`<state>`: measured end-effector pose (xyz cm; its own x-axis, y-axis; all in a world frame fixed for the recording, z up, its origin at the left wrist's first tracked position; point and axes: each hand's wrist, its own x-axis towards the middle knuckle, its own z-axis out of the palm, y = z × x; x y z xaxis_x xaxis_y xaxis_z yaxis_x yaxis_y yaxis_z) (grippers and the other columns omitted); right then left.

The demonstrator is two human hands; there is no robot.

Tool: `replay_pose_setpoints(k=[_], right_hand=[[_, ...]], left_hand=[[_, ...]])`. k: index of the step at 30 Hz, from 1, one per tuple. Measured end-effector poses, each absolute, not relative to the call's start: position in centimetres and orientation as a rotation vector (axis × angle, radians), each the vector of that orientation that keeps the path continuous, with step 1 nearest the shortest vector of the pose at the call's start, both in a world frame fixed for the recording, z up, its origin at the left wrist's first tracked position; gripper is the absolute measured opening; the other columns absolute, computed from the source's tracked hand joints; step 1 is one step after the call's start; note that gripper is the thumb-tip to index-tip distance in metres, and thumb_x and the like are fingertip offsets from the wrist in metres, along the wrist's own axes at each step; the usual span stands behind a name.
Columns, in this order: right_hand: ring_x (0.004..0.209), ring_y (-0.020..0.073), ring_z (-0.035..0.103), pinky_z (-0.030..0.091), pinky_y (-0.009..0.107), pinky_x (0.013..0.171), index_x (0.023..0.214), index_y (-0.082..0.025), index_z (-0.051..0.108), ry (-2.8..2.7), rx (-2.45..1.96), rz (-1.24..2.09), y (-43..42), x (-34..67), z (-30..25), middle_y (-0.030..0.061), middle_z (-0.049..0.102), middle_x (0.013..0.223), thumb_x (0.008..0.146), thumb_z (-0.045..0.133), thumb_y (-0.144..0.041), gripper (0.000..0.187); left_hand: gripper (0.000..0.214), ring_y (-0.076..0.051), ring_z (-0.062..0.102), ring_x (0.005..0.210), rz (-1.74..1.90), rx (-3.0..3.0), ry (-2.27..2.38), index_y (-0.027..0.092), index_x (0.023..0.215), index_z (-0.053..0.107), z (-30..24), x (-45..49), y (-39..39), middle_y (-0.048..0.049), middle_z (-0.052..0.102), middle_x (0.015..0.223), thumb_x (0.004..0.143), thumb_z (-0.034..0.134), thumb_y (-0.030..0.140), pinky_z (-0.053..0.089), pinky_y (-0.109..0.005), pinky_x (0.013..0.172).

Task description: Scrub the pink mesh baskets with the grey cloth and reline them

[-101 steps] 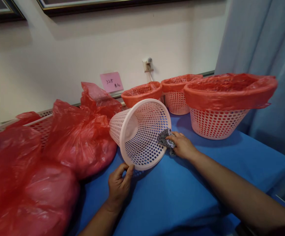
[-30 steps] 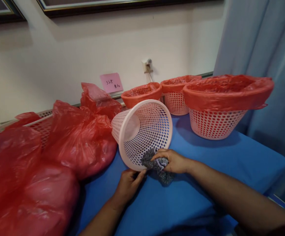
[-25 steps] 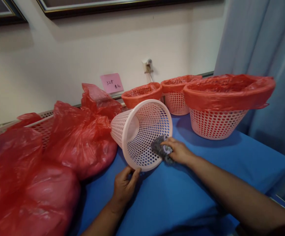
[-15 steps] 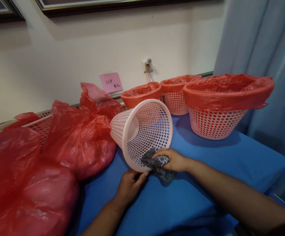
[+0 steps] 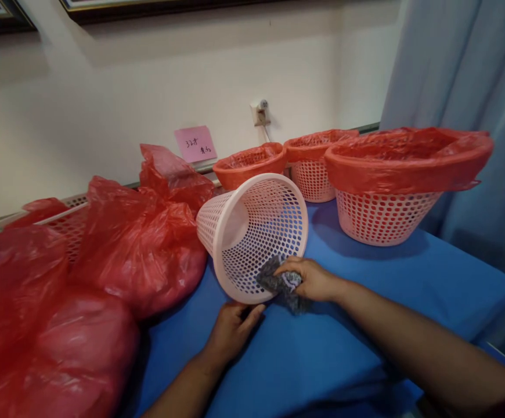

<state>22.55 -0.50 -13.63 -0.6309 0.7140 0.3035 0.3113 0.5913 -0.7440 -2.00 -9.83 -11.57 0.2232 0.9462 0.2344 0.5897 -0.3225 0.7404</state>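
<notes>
A pale pink perforated plastic basket (image 5: 252,226) lies on its side on the blue table (image 5: 322,360), its open mouth turned toward me. My right hand (image 5: 311,280) is closed on a grey cloth (image 5: 276,281) and presses it against the lower right of the basket's rim. My left hand (image 5: 231,331) rests on the table just below the rim, fingers bent and touching the rim's bottom edge.
Three more baskets lined with red bags stand at the back right: a large one (image 5: 392,191), one behind it (image 5: 311,168) and one (image 5: 248,165) behind the tipped basket. Loose red plastic bags (image 5: 104,255) pile up on the left. A pink note (image 5: 195,143) hangs on the wall.
My right hand has slid the cloth back and forth along the lower right of the rim, now slightly up and right of half a second ago. My left hand has stayed at the rim's bottom.
</notes>
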Motion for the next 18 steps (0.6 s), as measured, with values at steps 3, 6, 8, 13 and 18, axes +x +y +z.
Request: replay_pose_setpoints(k=[3,6,8,13,18], right_hand=[[0.105,0.0178,0.066,0.052,0.031,0.097,0.119,-0.026,0.071,-2.203,-0.651,1.030,-0.7,21.9,-13.8,0.0011,0.070,0.114,0.065,0.068,-0.001,0.060],[0.113,0.0230,0.062,0.048,0.038,0.103,0.123,-0.023,0.070,-2.165,-1.029,0.741,0.3,23.4,-13.4,0.0071,0.067,0.119,0.069,0.062,0.001,0.060],[0.118,0.0276,0.058,0.045,0.045,0.106,0.127,-0.021,0.068,-2.099,-1.315,0.476,0.9,24.6,-13.0,0.0125,0.063,0.125,0.073,0.058,0.001,0.059],[0.112,0.0250,0.061,0.048,0.041,0.102,0.122,-0.023,0.070,-2.166,-1.125,0.690,0.2,24.0,-13.2,0.0090,0.065,0.118,0.072,0.065,-0.003,0.053],[0.106,0.0159,0.066,0.051,0.028,0.097,0.121,-0.025,0.070,-2.288,-0.715,0.986,-0.7,22.4,-13.5,0.0001,0.069,0.114,0.066,0.068,0.002,0.062]], left_hand=[[0.029,-0.015,0.065,0.055,0.920,1.994,1.383,0.018,0.079,0.076,-11.7,-2.0,-10.0,-0.0018,0.071,0.061,0.093,0.059,0.038,0.054,-0.024,0.056],[0.032,-0.014,0.061,0.051,1.120,1.975,1.494,0.017,0.074,0.072,-11.2,-2.3,-10.4,-0.0014,0.069,0.060,0.093,0.061,0.040,0.052,-0.022,0.054],[0.034,-0.013,0.060,0.053,1.230,1.967,1.566,0.017,0.071,0.070,-10.9,-2.4,-10.5,-0.0015,0.068,0.060,0.092,0.062,0.042,0.051,-0.022,0.055],[0.032,-0.014,0.064,0.055,1.092,1.963,1.489,0.016,0.072,0.071,-11.4,-2.0,-10.1,-0.0021,0.070,0.062,0.091,0.063,0.042,0.052,-0.022,0.055],[0.033,-0.014,0.065,0.052,0.944,2.005,1.382,0.017,0.074,0.074,-11.6,-1.9,-10.3,-0.0019,0.071,0.060,0.094,0.059,0.039,0.052,-0.021,0.054]])
